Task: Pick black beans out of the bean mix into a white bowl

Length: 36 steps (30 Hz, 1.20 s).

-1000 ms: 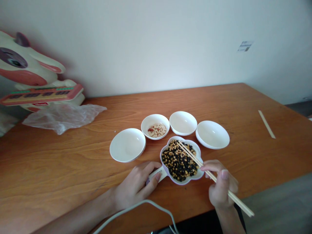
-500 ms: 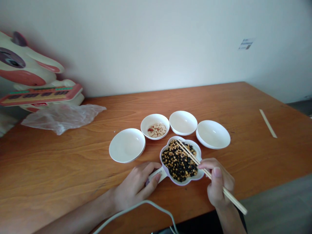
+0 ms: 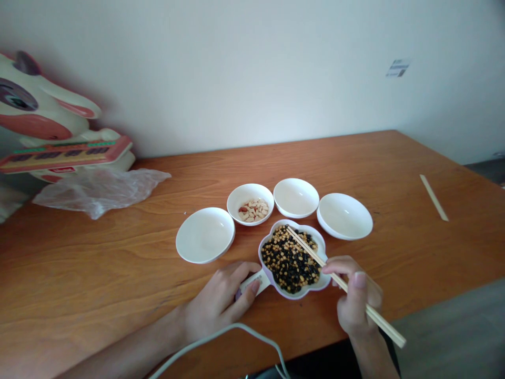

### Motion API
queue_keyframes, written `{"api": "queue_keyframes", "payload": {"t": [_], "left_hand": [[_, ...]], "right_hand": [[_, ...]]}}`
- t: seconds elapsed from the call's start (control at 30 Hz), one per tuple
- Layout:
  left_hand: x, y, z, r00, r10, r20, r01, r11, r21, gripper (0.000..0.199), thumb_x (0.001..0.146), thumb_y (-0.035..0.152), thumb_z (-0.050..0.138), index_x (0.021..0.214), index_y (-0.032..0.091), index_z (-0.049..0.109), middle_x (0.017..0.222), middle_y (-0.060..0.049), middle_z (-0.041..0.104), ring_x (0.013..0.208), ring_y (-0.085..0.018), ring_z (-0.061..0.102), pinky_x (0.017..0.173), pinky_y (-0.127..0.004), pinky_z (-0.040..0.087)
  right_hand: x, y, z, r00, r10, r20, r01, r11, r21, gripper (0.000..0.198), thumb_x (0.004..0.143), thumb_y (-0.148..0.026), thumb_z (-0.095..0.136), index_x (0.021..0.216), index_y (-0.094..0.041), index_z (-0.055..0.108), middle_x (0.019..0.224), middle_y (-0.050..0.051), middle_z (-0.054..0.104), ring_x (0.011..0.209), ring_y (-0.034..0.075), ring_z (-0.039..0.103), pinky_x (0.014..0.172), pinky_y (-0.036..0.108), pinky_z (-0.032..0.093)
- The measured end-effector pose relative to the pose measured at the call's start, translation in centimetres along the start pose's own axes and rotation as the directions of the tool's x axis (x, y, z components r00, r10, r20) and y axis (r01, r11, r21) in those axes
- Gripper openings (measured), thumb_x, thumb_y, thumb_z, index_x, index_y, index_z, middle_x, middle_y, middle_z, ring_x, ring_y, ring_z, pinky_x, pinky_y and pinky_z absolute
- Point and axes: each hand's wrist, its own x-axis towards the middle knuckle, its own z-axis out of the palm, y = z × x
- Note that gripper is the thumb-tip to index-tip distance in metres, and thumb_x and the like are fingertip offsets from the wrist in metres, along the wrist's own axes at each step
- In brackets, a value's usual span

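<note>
- Chopsticks of pale wood (image 3: 385, 325), pinched in the grip of the right hand (image 3: 357, 302), tips at mixed black and yellow beans (image 3: 290, 266).
- Flower-shaped white-and-lilac pan (image 3: 322, 283), holding the beans on the brown wooden surface (image 3: 118, 263); left hand (image 3: 221, 297) gripping its handle (image 3: 262, 280).
- Four round white bowls (image 3: 296, 198) curve beyond it; one contains pale nut pieces (image 3: 254, 210).

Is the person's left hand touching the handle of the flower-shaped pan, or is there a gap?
Touching. The head view shows it plainly: the left hand closes around the handle, with the thumb pressed over it.
</note>
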Motion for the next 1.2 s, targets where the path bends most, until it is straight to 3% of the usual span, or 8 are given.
{"api": "queue_keyframes", "payload": {"t": [0.2,0.47,1.2], "left_hand": [[-0.01,0.13,-0.08,1.0,0.005,0.0,-0.005,1.0,-0.011,0.021,0.105,0.033,0.043,0.12,0.025,0.055,0.111,-0.003,0.068,0.097,-0.017,0.065,0.089,-0.028,0.049],[-0.06,0.06,-0.1,1.0,0.008,0.003,-0.008,1.0,-0.009,0.021,0.105,0.032,0.043,0.121,0.025,0.055,0.111,-0.002,0.068,0.097,-0.016,0.064,0.089,-0.027,0.048],[0.05,0.27,-0.21,1.0,-0.004,0.006,0.004,1.0,-0.007,0.021,0.105,0.032,0.043,0.121,0.026,0.054,0.11,-0.001,0.067,0.097,-0.016,0.064,0.089,-0.027,0.047]], "right_hand": [[0.27,-0.13,-0.11,0.999,-0.025,0.032,0.025,1.0,-0.01,0.049,0.106,-0.038,0.023,0.095,-0.022,0.068,0.09,0.008,0.067,0.087,0.022,0.065,0.068,0.036,0.049],[0.48,-0.25,-0.06,0.991,-0.093,0.095,0.1,0.992,-0.073,0.025,0.1,-0.02,0.044,0.096,-0.02,0.068,0.092,0.007,0.066,0.089,0.021,0.064,0.076,0.037,0.049],[-0.04,0.19,-0.01,0.998,-0.046,0.037,0.045,0.999,0.018,0.041,0.106,-0.031,0.031,0.091,-0.019,0.067,0.086,0.006,0.063,0.077,0.017,0.061,0.063,0.032,0.045]]}}
